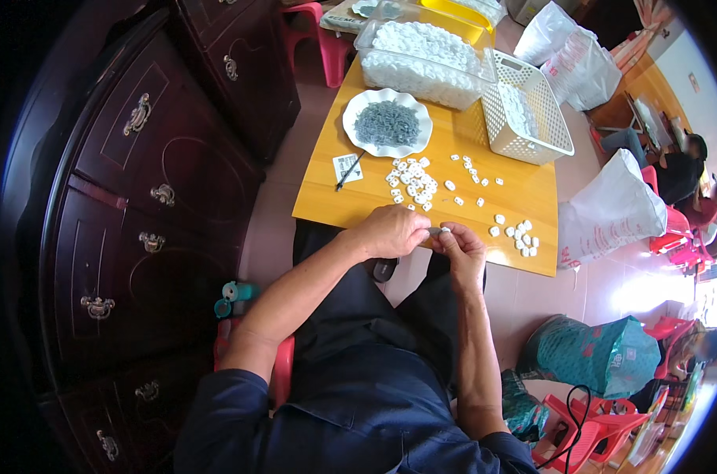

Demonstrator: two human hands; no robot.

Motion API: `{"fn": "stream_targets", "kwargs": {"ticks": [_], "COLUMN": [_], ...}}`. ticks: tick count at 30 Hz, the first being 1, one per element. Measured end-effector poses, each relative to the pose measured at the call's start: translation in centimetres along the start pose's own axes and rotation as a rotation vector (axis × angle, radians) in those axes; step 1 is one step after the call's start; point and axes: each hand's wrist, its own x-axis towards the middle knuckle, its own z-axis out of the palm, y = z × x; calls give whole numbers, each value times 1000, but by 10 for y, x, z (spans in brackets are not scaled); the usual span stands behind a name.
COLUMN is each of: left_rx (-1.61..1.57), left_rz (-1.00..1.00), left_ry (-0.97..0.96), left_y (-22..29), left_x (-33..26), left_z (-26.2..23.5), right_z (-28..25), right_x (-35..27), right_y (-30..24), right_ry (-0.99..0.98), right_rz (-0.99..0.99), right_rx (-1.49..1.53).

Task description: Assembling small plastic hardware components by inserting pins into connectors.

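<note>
At five o'clock from the scalloped plate [426, 125], the left hand [388, 230] pinches a grey piece [433, 231], the right hand [463, 248] a white piece [445, 230].

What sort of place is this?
Probably a home room doubling as a small workshop, though I can't be sure: a dark wooden cabinet stands on the left, small white pieces lie in groups on the table, and a big white sack stands on the right.

From main pile [411, 190] on bench [524, 189]: plate [350, 120] 11 o'clock, tub [477, 93] 12, basket [552, 150] 2, smaller pile [527, 238] 4, card [343, 167] 9, stick [349, 173] across it. Sack [615, 205] off bench, 3.
</note>
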Motion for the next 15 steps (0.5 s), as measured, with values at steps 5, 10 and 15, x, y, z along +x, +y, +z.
{"fn": "stream_targets", "kwargs": {"ticks": [5,10,15], "left_rx": [-26,-22,-10], "left_rz": [54,57,29], "left_ry": [-17,-39,-51], "left_y": [-13,-16,-12], "left_x": [2,4,2], "left_z": [1,2,0], "right_z": [0,1,5], "right_x": [0,0,0], "right_y": [2,-2,-6], "right_ry": [-20,-17,-15], "right_rz": [17,36,50], "right_rx": [-78,-143,-148]}}
